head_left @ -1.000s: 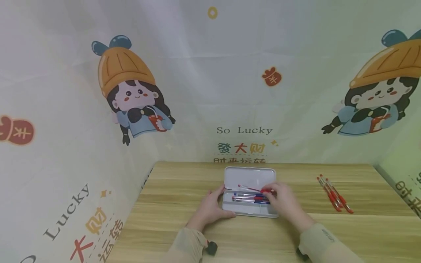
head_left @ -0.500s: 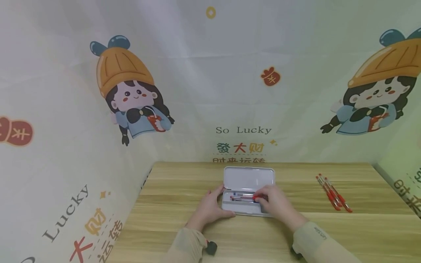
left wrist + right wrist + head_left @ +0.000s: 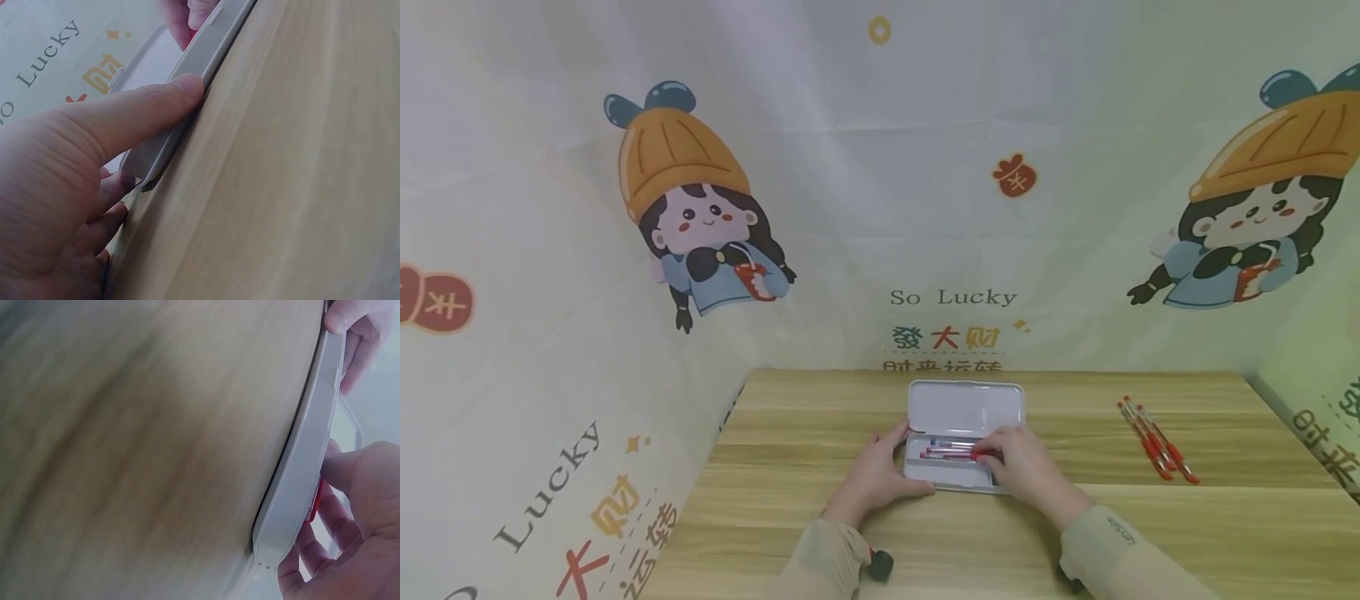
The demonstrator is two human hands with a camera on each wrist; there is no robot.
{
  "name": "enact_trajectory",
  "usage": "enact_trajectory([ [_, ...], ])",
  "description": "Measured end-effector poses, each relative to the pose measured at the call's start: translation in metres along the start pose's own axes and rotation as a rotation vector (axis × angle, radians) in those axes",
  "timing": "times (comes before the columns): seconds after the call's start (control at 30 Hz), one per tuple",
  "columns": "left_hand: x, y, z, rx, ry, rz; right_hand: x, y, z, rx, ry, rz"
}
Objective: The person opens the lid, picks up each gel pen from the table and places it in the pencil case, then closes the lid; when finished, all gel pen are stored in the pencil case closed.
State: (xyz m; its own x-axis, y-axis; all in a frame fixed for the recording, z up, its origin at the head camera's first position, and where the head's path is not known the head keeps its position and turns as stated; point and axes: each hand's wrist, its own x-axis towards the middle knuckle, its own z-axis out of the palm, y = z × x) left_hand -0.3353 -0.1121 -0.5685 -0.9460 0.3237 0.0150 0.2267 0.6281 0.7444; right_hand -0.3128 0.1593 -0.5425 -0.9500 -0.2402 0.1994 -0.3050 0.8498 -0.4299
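Observation:
In the head view a pale metal pencil case (image 3: 966,406) lies open on the table, its lid tipped back. My left hand (image 3: 880,471) holds the case's left end; in the left wrist view the thumb (image 3: 150,106) lies along the front wall. My right hand (image 3: 1030,462) reaches into the case's right part and pinches a red pen (image 3: 945,456). Its red end (image 3: 314,501) shows by the fingers in the right wrist view. Several pens (image 3: 943,443) lie in the rear compartment, partly hidden by that hand.
Several red pens (image 3: 1157,442) lie slanted together on the wooden table (image 3: 820,400), right of the case. A printed cloth (image 3: 880,208) hangs behind the table and along both sides.
My right hand has lowered the red pen from above the case into the rear compartment and shifted left. My left hand has stayed on the case.

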Motion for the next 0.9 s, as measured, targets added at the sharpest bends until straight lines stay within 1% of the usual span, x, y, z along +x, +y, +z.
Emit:
enact_trajectory([
  [0.1,0.000,0.000,0.000,-0.003,0.001,0.001,0.000,0.001,0.001,0.019,0.010,0.018],
  [0.23,0.000,0.000,0.001,0.000,0.005,0.001,-0.002,0.003,-0.001,0.098,0.054,0.036],
  [0.33,0.001,-0.001,0.001,0.004,0.006,-0.005,-0.003,0.005,-0.005,0.161,0.084,0.049],
  [0.47,0.002,-0.002,0.002,0.011,0.007,-0.009,-0.004,0.011,-0.013,0.198,0.118,0.087],
  [0.6,0.002,-0.002,0.002,0.018,0.011,-0.001,-0.006,0.019,-0.022,0.204,0.175,0.107],
  [0.67,0.002,-0.002,0.002,0.022,0.014,0.005,-0.008,0.024,-0.026,0.198,0.190,0.117],
  [0.73,0.002,-0.002,0.001,0.022,0.017,0.011,-0.010,0.030,-0.030,0.188,0.194,0.131],
  [0.9,0.001,-0.002,0.002,0.018,0.013,0.000,-0.017,0.044,-0.039,0.188,0.193,0.185],
])
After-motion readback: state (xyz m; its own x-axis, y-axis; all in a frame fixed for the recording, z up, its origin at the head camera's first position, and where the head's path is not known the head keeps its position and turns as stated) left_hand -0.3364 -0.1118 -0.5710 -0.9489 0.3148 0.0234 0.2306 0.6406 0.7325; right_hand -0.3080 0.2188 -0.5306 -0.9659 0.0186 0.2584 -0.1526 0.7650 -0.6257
